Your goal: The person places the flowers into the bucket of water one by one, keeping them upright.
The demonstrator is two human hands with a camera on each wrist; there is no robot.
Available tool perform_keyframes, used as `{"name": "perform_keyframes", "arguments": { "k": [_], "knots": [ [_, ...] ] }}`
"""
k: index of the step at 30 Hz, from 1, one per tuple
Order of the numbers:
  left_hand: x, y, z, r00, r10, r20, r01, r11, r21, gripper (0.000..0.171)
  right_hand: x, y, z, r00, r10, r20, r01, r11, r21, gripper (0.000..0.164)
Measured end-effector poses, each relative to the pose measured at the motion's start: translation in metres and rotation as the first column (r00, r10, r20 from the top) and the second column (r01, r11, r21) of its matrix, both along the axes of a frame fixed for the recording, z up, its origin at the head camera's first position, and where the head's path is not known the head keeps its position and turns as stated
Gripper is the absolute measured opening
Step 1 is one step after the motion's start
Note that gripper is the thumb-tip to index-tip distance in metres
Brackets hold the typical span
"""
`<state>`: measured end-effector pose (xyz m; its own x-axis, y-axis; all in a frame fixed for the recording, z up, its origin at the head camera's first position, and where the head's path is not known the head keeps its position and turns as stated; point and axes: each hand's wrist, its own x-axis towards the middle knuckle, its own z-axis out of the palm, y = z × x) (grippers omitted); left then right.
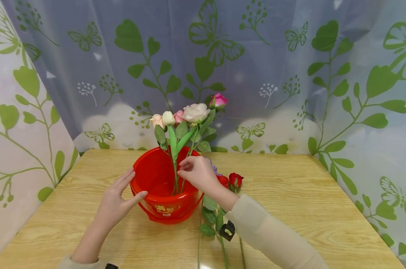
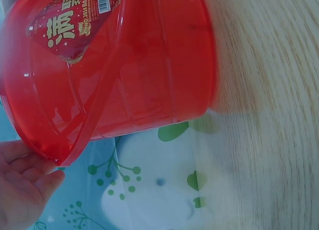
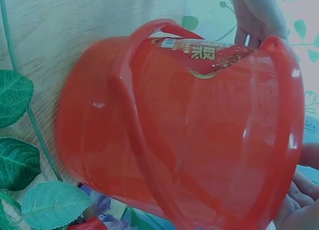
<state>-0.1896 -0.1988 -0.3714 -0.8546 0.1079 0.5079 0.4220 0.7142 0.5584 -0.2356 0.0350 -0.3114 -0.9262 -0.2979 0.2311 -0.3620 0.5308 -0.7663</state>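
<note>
A red plastic bucket (image 1: 166, 209) stands upright on the table, holding several artificial flowers. A white rose (image 1: 195, 113), a white tulip (image 1: 168, 118), a bright pink rose (image 1: 219, 101) and paler blooms rise above its rim. My left hand (image 1: 117, 198) rests at the bucket's left rim, fingers extended along the outside and thumb apart; the left wrist view shows these fingertips (image 2: 30, 163) at the rim. Over the opening, my right hand (image 1: 201, 173) reaches in from the right, fingers loosely bent beside the stems (image 1: 176, 179). The bucket partly hides this hand in the right wrist view.
Right of the bucket lie a red rose (image 1: 236, 180), a purple flower (image 1: 214, 167) and green leaves (image 1: 208, 216) on long stems, partly under my right forearm. The bucket's handle (image 3: 134, 105) hangs down its front. A leaf-patterned curtain (image 1: 257, 74) stands behind the wooden table (image 1: 290, 194).
</note>
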Motion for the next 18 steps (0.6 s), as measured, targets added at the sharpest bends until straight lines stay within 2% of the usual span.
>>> {"name": "perform_keyframes", "arguments": {
  "k": [9,18],
  "knots": [
    [0.004,0.002,0.004,1.0,-0.001,0.016,0.001,1.0,0.005,0.065,0.007,0.007,0.003,1.0,0.025,0.015,-0.025,0.999,-0.047,0.015],
    [0.001,0.0,0.002,1.0,0.002,0.022,-0.002,1.0,-0.003,0.066,0.017,0.018,0.006,0.998,0.057,0.038,-0.052,0.991,-0.121,0.018]
  ]
}}
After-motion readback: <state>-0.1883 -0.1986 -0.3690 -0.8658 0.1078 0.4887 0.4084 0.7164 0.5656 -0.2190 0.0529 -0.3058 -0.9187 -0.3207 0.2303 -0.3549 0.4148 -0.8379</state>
